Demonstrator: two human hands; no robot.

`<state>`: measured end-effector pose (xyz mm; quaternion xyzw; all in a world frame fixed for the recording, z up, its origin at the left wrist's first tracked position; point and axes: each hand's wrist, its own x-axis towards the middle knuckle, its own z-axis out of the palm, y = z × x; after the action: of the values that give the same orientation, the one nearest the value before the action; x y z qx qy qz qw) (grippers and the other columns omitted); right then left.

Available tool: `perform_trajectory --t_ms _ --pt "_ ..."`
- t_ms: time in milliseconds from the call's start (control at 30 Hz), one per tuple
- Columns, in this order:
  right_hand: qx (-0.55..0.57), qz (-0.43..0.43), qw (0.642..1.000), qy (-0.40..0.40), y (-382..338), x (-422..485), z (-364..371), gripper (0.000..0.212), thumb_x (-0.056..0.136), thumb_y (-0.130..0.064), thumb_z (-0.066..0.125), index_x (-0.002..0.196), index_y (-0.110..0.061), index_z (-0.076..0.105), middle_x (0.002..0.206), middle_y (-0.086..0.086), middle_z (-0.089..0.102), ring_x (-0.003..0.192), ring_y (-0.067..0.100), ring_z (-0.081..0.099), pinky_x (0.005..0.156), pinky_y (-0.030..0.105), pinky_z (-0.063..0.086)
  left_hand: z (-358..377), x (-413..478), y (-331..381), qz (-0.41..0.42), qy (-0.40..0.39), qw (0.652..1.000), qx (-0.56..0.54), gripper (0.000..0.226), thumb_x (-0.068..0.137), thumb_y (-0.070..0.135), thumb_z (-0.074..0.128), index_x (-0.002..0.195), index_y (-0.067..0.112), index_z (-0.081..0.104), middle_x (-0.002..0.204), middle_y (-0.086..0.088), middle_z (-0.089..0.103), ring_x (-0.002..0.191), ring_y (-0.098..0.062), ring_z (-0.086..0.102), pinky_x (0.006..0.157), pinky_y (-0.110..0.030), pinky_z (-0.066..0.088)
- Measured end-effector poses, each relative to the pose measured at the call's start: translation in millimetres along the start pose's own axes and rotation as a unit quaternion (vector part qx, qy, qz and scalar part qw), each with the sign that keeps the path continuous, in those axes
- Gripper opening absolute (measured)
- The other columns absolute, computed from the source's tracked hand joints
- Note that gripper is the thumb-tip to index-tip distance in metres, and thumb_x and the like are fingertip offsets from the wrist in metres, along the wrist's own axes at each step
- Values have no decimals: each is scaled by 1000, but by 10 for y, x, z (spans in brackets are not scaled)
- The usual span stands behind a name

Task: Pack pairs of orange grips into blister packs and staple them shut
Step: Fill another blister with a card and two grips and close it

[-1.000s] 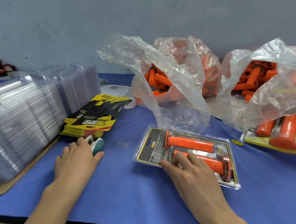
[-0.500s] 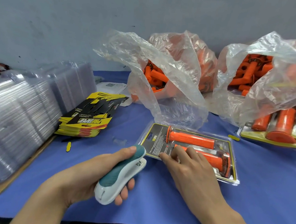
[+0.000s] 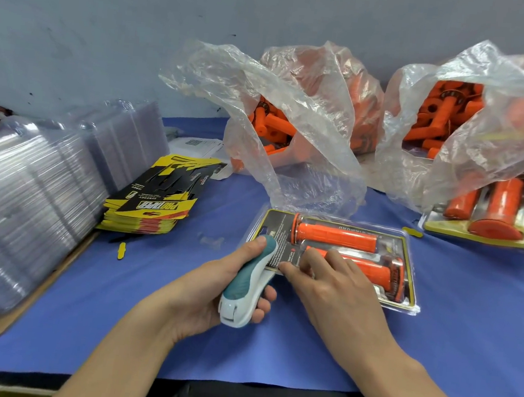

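Nearest the camera, the left hand (image 3: 210, 292) is wrapped round a teal-and-white stapler (image 3: 246, 283), thumb along its top and fingers curled beneath. The stapler's nose lies over the near left edge of the blister pack (image 3: 279, 225). The right hand (image 3: 332, 288) comes in from the pack's near side. Its fingers are slightly spread and press down on the printed card and the lower grip (image 3: 375, 271), hiding that grip's left end. The upper grip (image 3: 335, 236) lies parallel just beyond it, in full view. The pack rests flat on the blue cloth (image 3: 464, 346).

Left of the pack lie a small yellow scrap (image 3: 121, 250) and a stack of yellow-and-black cards (image 3: 155, 201). Further left is a large bank of clear blister shells (image 3: 24, 194). Just beyond the pack, a loose flap of a clear plastic bag (image 3: 292, 131) droops onto its far edge. That bag holds loose orange grips, as does a second bag (image 3: 472, 122) beyond and to the pack's right. Finished packs (image 3: 489, 220) lie to the right of the pack under that second bag. A white printed sheet (image 3: 201, 146) lies beyond the cards, against the grey wall (image 3: 142, 27).

A second earlier the left hand lay over the stapler beside the card stack. Half a second ago it had lifted the stapler just short of the pack's corner, and now the nose overlaps the edge. The right hand has kept its place on the pack.
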<state>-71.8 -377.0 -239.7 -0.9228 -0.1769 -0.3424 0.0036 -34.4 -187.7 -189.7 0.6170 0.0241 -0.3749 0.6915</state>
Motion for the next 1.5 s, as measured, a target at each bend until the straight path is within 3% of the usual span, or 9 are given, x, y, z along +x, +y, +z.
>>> perform_trajectory --t_ms 200,600,733,833,933,1100,1233,1367,1500 --pt "4 1 1000 -9 5 -7 3 31 78 -16 75 106 -27 69 87 -2 55 73 23 52 62 37 48 6 49 6 -14 -8 999 -42 49 83 56 67 103 11 67 81 -14 62 56 -18 56 46 -25 51" --pt "-15 12 1000 -4 -39 3 -8 24 86 -17 63 108 -24 66 93 -1 57 78 25 53 67 38 48 48 102 -36 -2 26 999 -35 52 80 51 69 103 5 65 76 -14 63 56 -21 60 47 -26 52" --pt "-24 35 999 -16 -100 94 10 59 79 -23 71 135 -15 56 121 4 61 105 28 60 81 40 48 75 103 -53 7 20 999 -33 53 82 51 68 100 2 63 74 -15 61 58 -24 60 49 -28 54" --pt "-13 4 999 -46 -147 178 -12 58 82 -18 51 140 -14 49 130 2 58 113 26 58 87 39 48 82 98 -63 13 9 1000 -19 53 82 53 67 95 2 64 74 -14 60 59 -23 59 51 -29 54" --pt "23 5 998 -64 -180 263 -39 53 83 -15 36 133 -12 54 121 2 61 109 23 60 90 37 49 65 96 -50 19 5 1000 -11 51 85 53 64 92 3 62 74 -14 58 58 -23 58 51 -28 53" --pt "97 23 992 -77 -177 286 -39 40 74 -5 65 113 -12 62 101 3 63 94 23 62 86 34 52 65 105 -58 10 8 1000 -10 47 87 50 61 90 2 61 72 -13 59 56 -22 58 49 -28 53" --pt "87 24 993 -77 -164 271 -35 39 75 -3 64 113 -13 62 100 1 62 92 22 61 86 33 50 56 103 -56 10 -6 1000 -6 47 89 50 60 90 3 62 73 -12 60 56 -21 60 50 -27 54" --pt "31 26 997 -61 -163 264 -22 49 76 -8 52 124 -12 58 107 2 62 93 24 61 86 36 50 55 101 -31 18 -30 999 -4 54 89 54 58 96 0 63 80 -15 60 60 -23 60 55 -28 54" --pt "-17 47 996 -75 -114 222 27 66 75 -16 75 136 -9 53 106 2 63 92 26 61 83 38 50 -156 -39 18 -15 -24 999 40 60 83 59 66 103 3 64 82 -19 63 63 -27 61 54 -31 54"
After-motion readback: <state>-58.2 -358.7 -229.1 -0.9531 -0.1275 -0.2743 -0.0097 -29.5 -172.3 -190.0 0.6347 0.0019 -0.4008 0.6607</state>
